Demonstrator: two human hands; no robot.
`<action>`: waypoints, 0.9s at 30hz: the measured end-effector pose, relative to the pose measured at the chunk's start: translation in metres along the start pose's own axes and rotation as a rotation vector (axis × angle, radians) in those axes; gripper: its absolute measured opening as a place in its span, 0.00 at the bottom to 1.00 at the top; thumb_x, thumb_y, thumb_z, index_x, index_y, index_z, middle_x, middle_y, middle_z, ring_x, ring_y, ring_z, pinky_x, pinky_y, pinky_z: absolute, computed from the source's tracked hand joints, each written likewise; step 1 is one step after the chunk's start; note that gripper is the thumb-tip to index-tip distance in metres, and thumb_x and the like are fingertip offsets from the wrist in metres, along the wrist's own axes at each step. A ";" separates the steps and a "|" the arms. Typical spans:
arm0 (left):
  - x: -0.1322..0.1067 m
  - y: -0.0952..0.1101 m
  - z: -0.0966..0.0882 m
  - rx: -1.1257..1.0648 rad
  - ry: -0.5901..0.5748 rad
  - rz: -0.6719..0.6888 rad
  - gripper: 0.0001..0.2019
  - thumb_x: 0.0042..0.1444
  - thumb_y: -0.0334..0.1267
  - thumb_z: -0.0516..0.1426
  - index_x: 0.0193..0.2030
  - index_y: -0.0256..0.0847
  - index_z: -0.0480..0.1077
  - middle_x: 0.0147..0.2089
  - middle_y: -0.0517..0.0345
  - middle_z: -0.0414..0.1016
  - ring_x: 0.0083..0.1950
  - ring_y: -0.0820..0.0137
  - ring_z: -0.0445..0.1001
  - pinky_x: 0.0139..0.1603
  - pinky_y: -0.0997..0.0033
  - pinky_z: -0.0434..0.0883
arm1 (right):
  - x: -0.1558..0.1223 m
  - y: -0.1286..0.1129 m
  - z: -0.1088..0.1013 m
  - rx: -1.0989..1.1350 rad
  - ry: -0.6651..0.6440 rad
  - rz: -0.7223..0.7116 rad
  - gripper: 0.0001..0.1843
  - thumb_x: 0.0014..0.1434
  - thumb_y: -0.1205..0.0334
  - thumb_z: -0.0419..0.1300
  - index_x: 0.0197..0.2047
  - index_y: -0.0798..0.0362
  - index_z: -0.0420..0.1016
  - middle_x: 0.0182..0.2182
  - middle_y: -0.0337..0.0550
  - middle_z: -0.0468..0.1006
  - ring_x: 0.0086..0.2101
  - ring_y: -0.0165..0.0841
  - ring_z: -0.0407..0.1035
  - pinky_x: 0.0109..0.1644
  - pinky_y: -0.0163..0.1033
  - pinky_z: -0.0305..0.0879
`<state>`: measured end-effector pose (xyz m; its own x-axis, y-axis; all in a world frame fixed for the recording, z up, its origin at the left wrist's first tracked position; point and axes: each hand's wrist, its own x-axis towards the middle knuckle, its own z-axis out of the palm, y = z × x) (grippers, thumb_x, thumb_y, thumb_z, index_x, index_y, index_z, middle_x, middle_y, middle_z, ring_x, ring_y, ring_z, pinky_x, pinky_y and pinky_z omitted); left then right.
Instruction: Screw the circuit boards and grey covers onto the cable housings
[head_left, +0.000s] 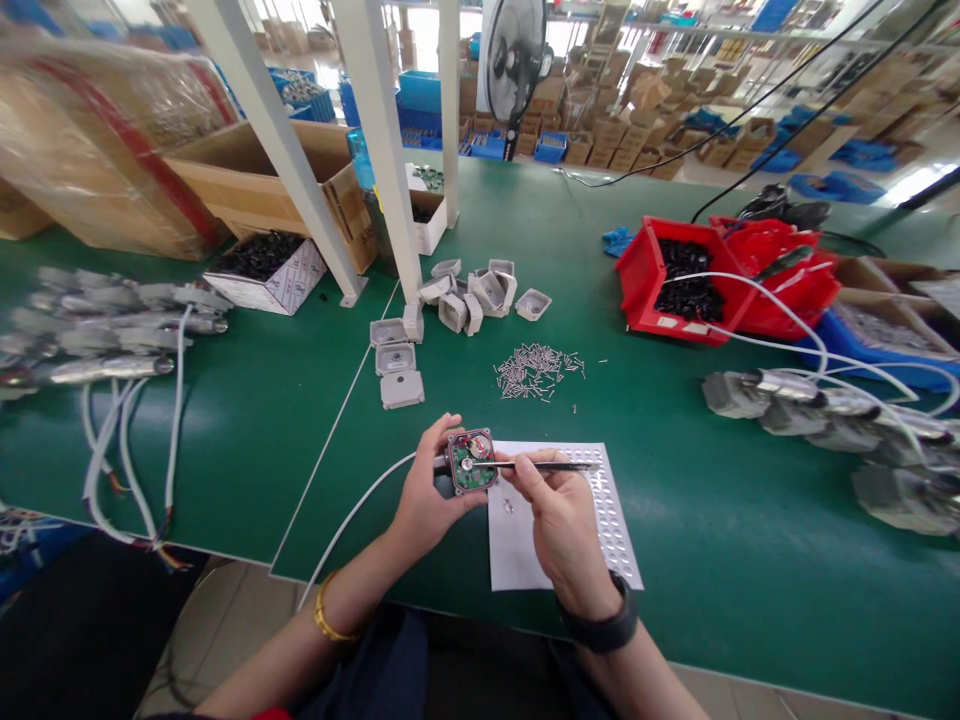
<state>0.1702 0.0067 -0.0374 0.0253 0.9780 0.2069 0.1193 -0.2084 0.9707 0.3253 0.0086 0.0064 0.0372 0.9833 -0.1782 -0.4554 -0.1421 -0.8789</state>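
My left hand [427,490] is closed around the edges of a small grey housing [456,487], its open side facing up. Inside sit a green circuit board [480,478] and some red wires. A white cable [352,515] runs from the housing's left side down over the table edge. In my right hand [559,510] is a pair of dark tweezers [551,465], held like a pen. Their tip reaches over the board to a small round whitish piece [467,464]; whether they grip it I cannot tell. Beneath my right hand lies a white sheet [517,555] with rows of small round pieces.
Loose screws [532,372] lie beyond the sheet, near several grey covers [402,388]. Red bins [645,290] of black parts stand back right. Cabled metal assemblies [787,410] lie right, others [112,370] left. A white post [382,150] rises behind the covers.
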 end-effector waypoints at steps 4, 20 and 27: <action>-0.001 -0.004 0.001 0.054 0.046 0.120 0.39 0.45 0.39 0.68 0.61 0.45 0.53 0.62 0.45 0.57 0.61 0.56 0.62 0.56 0.56 0.67 | -0.001 -0.001 0.002 0.010 0.005 -0.017 0.13 0.51 0.57 0.70 0.32 0.56 0.73 0.34 0.47 0.80 0.39 0.39 0.74 0.42 0.37 0.71; 0.000 -0.003 -0.005 0.558 -0.051 0.420 0.16 0.60 0.40 0.55 0.53 0.44 0.59 0.63 0.40 0.51 0.63 0.55 0.60 0.56 0.51 0.69 | -0.010 -0.028 -0.002 -0.539 0.027 -0.797 0.07 0.59 0.73 0.59 0.38 0.52 0.73 0.39 0.45 0.77 0.42 0.41 0.72 0.45 0.46 0.68; -0.004 -0.006 -0.004 0.595 0.012 0.418 0.20 0.57 0.38 0.59 0.55 0.45 0.61 0.65 0.41 0.52 0.60 0.53 0.64 0.55 0.55 0.71 | 0.071 -0.084 0.052 -1.000 -0.428 -0.877 0.10 0.66 0.66 0.49 0.38 0.54 0.70 0.35 0.45 0.73 0.36 0.36 0.70 0.40 0.40 0.66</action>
<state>0.1656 0.0036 -0.0438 0.1763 0.8159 0.5506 0.6219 -0.5259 0.5802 0.3202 0.0967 0.0905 -0.3779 0.7251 0.5757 0.4015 0.6887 -0.6038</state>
